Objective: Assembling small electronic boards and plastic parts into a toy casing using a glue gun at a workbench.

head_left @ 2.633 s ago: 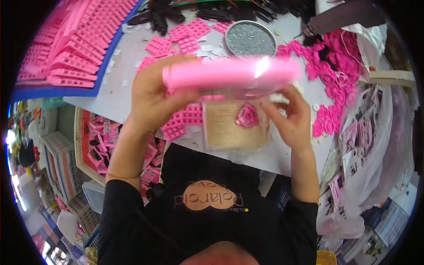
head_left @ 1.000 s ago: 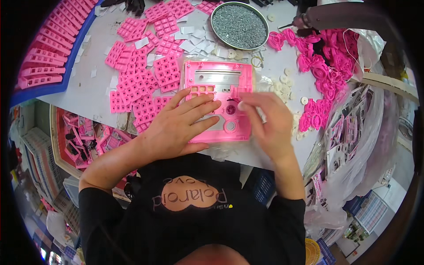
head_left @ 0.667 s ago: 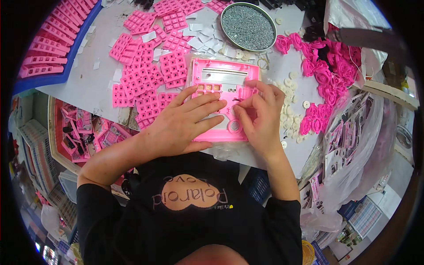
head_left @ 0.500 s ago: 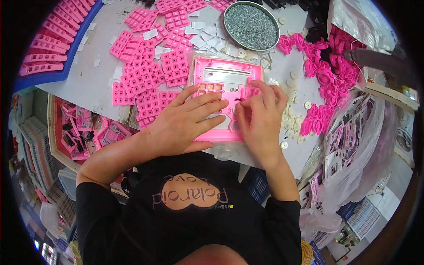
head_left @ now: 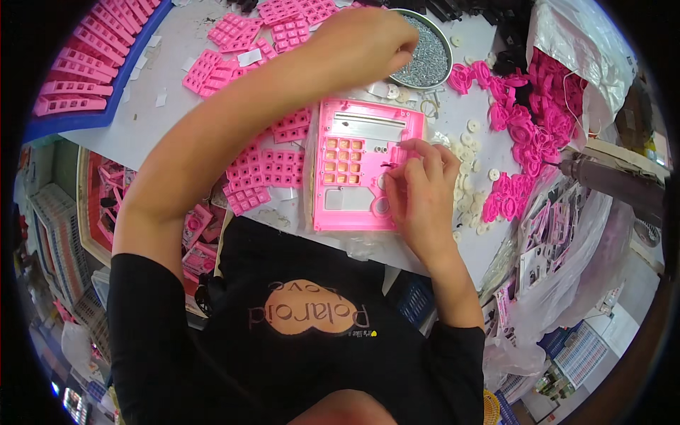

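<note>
A pink plastic casing (head_left: 368, 168) with square key openings lies on the table in front of me. My right hand (head_left: 426, 202) rests at its right side, thumb and fingertips pinched together low over it; what they hold is hidden. A small dark piece shows beside these fingertips. My left hand (head_left: 375, 44) reaches far across to a round metal dish (head_left: 450, 69) of small silvery screws (head_left: 429, 62). Its fingers are curled together over the screws, and whatever is between them is hidden.
Pink keypad pieces (head_left: 262, 168) lie left of the casing, partly under my left arm. White plastic wheels (head_left: 466, 173) and pink ring-shaped parts (head_left: 528, 145) are at right. A grey cylindrical tool (head_left: 605, 185) hangs there. A blue tray (head_left: 117, 88) holds pink parts at far left.
My left hand has left the casing and moved up to the screw dish, uncovering the key openings. My right hand stays at the casing. The grey tool has swung nearer.
</note>
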Tool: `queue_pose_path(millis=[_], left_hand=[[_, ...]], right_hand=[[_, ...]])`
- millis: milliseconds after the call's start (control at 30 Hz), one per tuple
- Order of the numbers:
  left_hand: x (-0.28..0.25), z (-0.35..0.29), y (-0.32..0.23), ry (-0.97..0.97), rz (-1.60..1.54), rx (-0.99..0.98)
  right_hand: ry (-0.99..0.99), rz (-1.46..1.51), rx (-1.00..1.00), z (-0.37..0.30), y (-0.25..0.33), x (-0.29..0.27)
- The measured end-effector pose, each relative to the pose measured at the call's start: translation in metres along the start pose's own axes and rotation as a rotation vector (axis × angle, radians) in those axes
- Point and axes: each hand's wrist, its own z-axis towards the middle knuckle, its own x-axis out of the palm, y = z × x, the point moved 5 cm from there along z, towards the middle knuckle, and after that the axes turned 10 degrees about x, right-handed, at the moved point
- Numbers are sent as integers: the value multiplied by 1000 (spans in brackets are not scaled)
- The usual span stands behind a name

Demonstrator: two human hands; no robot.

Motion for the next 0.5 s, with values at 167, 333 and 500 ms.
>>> queue_pose_path(millis=[167, 333, 500], left_hand=[[52, 26, 23, 265, 261, 89], [47, 24, 26, 226, 404, 63], [48, 23, 12, 154, 311, 207]], right_hand=[[-57, 107, -25, 0, -3, -17], [-1100, 287, -365, -17, -53, -143], [-205, 1353, -16, 88, -59, -142]])
